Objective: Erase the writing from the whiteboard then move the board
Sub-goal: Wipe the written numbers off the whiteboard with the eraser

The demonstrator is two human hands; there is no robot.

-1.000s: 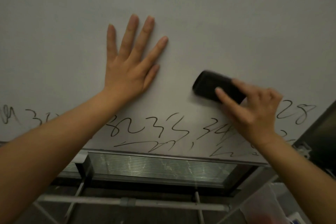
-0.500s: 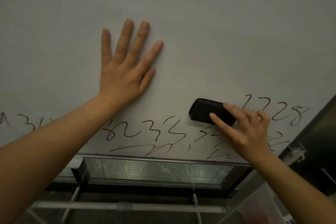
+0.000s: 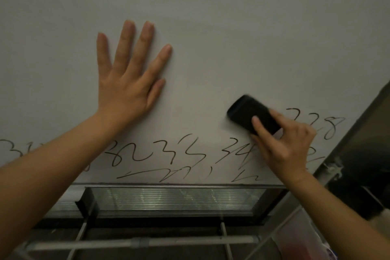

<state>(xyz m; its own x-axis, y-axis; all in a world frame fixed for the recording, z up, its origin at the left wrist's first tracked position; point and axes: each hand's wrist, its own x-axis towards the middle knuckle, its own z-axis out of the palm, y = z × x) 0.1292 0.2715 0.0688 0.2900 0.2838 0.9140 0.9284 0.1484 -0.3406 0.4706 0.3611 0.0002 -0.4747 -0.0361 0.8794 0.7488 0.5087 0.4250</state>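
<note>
On the whiteboard (image 3: 232, 27), left hand (image 3: 124, 84) flat, fingers spread, right hand (image 3: 282, 143) grip clasping black eraser (image 3: 249, 113) above writing (image 3: 158, 154)

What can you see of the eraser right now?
The eraser is a black, rounded oblong block with a matte look, slightly blurred. It lies tilted against the whiteboard, upper end to the left, just above the remaining writing. The right hand grips its lower right end, thumb across its face, fingers behind; that end is hidden. Its wiping face cannot be seen.
</note>
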